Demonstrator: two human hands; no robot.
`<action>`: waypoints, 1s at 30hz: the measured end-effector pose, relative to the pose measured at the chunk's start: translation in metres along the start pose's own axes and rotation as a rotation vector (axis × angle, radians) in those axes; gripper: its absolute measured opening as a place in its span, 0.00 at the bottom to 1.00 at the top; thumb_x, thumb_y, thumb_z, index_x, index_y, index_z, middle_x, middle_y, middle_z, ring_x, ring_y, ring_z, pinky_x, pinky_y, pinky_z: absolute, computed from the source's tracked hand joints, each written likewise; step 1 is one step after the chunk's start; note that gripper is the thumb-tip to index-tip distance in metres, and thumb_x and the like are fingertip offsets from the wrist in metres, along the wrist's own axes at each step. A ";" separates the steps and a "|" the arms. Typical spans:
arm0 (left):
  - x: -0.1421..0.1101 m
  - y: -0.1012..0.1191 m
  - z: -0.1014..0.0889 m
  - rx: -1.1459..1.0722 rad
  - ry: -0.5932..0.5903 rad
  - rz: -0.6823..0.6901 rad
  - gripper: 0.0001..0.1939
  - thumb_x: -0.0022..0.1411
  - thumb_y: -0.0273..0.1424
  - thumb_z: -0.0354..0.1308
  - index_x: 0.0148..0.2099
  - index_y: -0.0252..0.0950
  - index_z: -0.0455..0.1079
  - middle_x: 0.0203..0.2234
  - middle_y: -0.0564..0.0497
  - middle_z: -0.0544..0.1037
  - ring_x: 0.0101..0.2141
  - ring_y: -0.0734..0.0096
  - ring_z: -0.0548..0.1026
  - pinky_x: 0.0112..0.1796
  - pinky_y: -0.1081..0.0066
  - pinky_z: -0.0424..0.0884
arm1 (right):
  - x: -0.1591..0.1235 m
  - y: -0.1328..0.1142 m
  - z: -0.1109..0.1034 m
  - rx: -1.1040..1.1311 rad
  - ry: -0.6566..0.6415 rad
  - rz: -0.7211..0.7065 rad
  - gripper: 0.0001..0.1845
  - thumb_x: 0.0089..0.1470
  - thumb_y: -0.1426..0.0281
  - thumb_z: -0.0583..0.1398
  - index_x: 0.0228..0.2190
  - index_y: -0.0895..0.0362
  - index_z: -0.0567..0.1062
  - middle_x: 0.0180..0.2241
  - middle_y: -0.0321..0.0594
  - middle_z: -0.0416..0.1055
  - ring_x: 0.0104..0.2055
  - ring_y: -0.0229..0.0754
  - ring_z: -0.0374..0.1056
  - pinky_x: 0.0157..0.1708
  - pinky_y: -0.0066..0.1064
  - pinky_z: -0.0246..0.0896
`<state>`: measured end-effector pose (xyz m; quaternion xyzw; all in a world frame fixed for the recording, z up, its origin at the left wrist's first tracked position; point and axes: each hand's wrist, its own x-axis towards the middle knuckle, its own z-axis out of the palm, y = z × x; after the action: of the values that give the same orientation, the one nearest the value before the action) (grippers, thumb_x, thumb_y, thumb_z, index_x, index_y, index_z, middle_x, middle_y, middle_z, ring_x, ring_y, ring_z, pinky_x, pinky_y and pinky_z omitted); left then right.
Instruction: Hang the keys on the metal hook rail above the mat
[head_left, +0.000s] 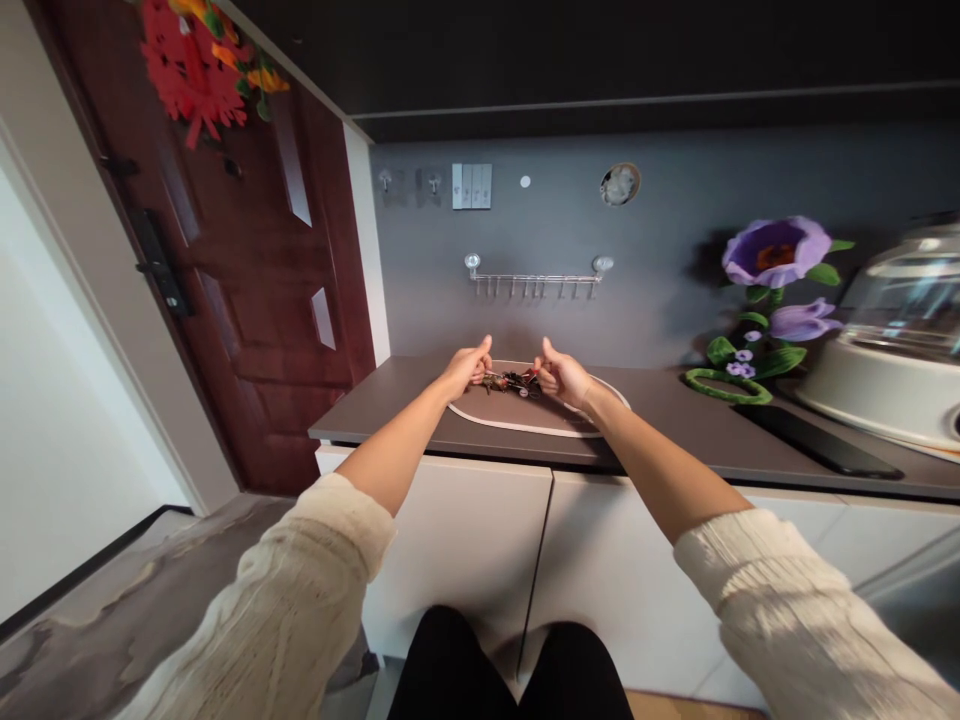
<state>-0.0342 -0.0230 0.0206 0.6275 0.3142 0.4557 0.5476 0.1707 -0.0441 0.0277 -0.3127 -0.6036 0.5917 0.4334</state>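
Note:
Both my arms reach forward over a grey counter (390,405). My left hand (466,368) and my right hand (561,375) are closed, thumbs up, around the two ends of a small bunch of keys (511,381) with red and dark parts. The keys lie over an oval grey tray with a pale rim (525,428). Whether the keys rest on the tray or hang just above it is unclear.
A hook rail (534,280) hangs on the grey wall above the tray. Purple fabric flowers (772,290) and a white appliance with a clear lid (892,350) stand at the right. A dark red door (247,260) is at the left. White cabinet doors (480,540) sit below the counter.

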 end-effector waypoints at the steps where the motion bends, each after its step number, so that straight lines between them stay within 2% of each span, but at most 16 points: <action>1: 0.004 0.001 -0.001 0.073 0.070 0.066 0.27 0.53 0.54 0.46 0.18 0.35 0.56 0.07 0.61 0.47 0.11 0.83 0.47 0.17 0.76 0.45 | 0.005 -0.001 0.002 -0.025 0.035 -0.033 0.26 0.50 0.47 0.49 0.19 0.57 0.61 0.09 0.26 0.44 0.11 0.28 0.37 0.12 0.23 0.32; 3: 0.012 0.002 -0.002 0.234 0.210 0.197 0.22 0.53 0.49 0.50 0.21 0.35 0.59 0.10 0.60 0.52 0.13 0.82 0.51 0.19 0.76 0.48 | 0.015 -0.001 0.005 -0.082 0.108 -0.107 0.22 0.48 0.51 0.55 0.21 0.57 0.63 0.09 0.25 0.46 0.11 0.28 0.39 0.13 0.22 0.32; 6: 0.021 -0.002 -0.004 0.463 0.370 0.330 0.17 0.54 0.43 0.51 0.23 0.34 0.60 0.14 0.59 0.59 0.17 0.81 0.57 0.23 0.76 0.53 | 0.029 0.000 0.008 -0.194 0.195 -0.203 0.18 0.45 0.55 0.59 0.23 0.57 0.65 0.10 0.25 0.50 0.12 0.28 0.43 0.13 0.23 0.36; 10: 0.023 -0.015 -0.006 0.714 0.436 0.423 0.11 0.57 0.36 0.49 0.26 0.35 0.63 0.19 0.56 0.65 0.22 0.77 0.62 0.28 0.75 0.57 | 0.044 0.009 0.009 -0.335 0.317 -0.264 0.16 0.45 0.56 0.59 0.24 0.57 0.66 0.11 0.27 0.54 0.13 0.29 0.46 0.14 0.24 0.42; 15: 0.022 -0.028 -0.009 1.054 0.366 0.461 0.09 0.59 0.32 0.47 0.34 0.36 0.68 0.29 0.50 0.70 0.32 0.71 0.67 0.36 0.71 0.61 | 0.053 0.025 0.004 -0.563 0.423 -0.363 0.12 0.47 0.59 0.55 0.25 0.56 0.67 0.16 0.30 0.60 0.19 0.32 0.54 0.21 0.25 0.50; 21: 0.015 -0.026 -0.010 1.297 0.149 0.466 0.14 0.60 0.38 0.46 0.39 0.38 0.69 0.37 0.48 0.72 0.41 0.66 0.66 0.43 0.65 0.61 | 0.048 0.030 0.002 -0.978 0.423 -0.355 0.08 0.49 0.66 0.53 0.28 0.56 0.70 0.24 0.35 0.68 0.27 0.36 0.60 0.32 0.27 0.53; 25: 0.010 -0.027 -0.010 1.379 0.041 0.463 0.17 0.59 0.44 0.46 0.40 0.39 0.69 0.38 0.49 0.72 0.42 0.63 0.65 0.43 0.62 0.60 | 0.048 0.029 0.002 -1.063 0.452 -0.356 0.09 0.50 0.68 0.52 0.29 0.57 0.71 0.26 0.38 0.69 0.29 0.37 0.61 0.35 0.28 0.54; 30: 0.010 -0.028 -0.009 1.422 0.025 0.471 0.16 0.61 0.41 0.45 0.41 0.38 0.68 0.39 0.48 0.72 0.43 0.63 0.65 0.43 0.62 0.58 | 0.048 0.030 0.001 -1.098 0.470 -0.360 0.10 0.50 0.69 0.52 0.30 0.57 0.72 0.27 0.39 0.70 0.30 0.37 0.63 0.36 0.29 0.55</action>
<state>-0.0360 -0.0047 -0.0041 0.8756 0.3965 0.2548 -0.1055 0.1447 0.0009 0.0053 -0.5052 -0.7515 0.0281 0.4234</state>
